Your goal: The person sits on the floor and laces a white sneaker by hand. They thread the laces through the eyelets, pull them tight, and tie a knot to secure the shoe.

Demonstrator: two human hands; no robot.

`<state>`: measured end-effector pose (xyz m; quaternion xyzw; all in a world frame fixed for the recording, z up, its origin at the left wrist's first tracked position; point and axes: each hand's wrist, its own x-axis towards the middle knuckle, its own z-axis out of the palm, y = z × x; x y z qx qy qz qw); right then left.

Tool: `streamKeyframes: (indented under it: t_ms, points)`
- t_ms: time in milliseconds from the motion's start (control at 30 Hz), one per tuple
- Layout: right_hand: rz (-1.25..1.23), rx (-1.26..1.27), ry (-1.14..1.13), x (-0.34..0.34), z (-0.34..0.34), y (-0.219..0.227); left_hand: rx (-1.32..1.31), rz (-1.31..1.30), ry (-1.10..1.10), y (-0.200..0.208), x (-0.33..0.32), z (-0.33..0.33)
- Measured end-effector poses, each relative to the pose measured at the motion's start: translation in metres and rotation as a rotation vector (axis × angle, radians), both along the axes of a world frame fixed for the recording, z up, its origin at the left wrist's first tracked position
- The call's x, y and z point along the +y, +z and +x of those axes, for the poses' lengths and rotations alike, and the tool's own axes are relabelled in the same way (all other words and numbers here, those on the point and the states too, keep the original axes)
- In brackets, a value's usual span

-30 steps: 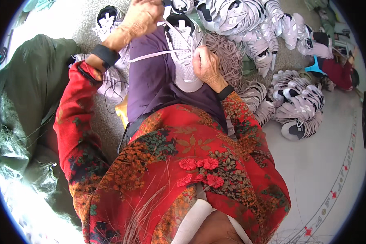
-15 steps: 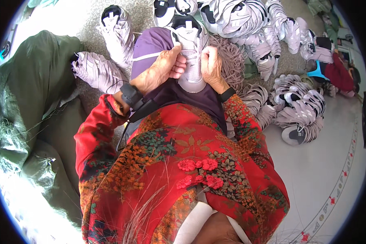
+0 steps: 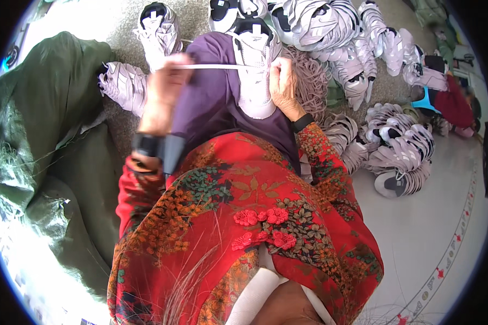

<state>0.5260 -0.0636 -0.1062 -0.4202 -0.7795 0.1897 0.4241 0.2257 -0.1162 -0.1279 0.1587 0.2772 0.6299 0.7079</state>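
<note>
A pale pinkish-white sneaker with a dark lining rests on my lap, toe toward me. From its lacing a pale shoelace runs taut to the left, across my purple-trousered knee. My left hand, smeared by motion, is closed on the shoelace's far part. On the shoe's right side, my right hand is closed, its curled fingers gripping the edge by the lacing. The underside of that grip is hidden.
Pale sneakers stand on the carpet at the far left. A heap of pinkish laces lies right of my lap. Shoe uppers crowd the far right, with another pile nearer. Dark green sacks lie at left.
My left hand has moved from the shoe out to the left, drawing the shoelace into a straight line. My right hand has stayed at the shoe's right side.
</note>
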Motion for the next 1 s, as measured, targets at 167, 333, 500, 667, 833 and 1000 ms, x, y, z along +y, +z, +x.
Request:
streamKeyframes:
  t_ms: [167, 333, 500, 667, 833, 1000]
  points:
    - [-0.037, -0.018, -0.021, 0.001, 0.004, -0.002, 1.867, -0.377, 0.283, 0.130, -0.085, -0.134]
    - [-0.041, -0.033, 0.007, 0.002, 0.000, -0.001, 0.592, -0.134, 0.813, 0.179, -0.194, -0.340]
    - [-0.315, -0.070, -0.034, 0.010, 0.001, 0.040, 1.045, -0.217, 0.859, 0.197, -0.101, -0.220]
    - [0.049, -0.351, 0.259, 0.034, -0.033, 0.073, 1.583, 0.174, 0.250, 0.114, -0.008, -0.035]
    - [-0.004, -0.562, 0.325, 0.047, -0.037, 0.063, 1.564, 0.403, 0.084, 0.057, 0.027, 0.072]
    - [-0.016, -0.608, 0.335, 0.047, -0.031, 0.054, 1.694, 0.510, 0.155, 0.038, 0.016, 0.091]
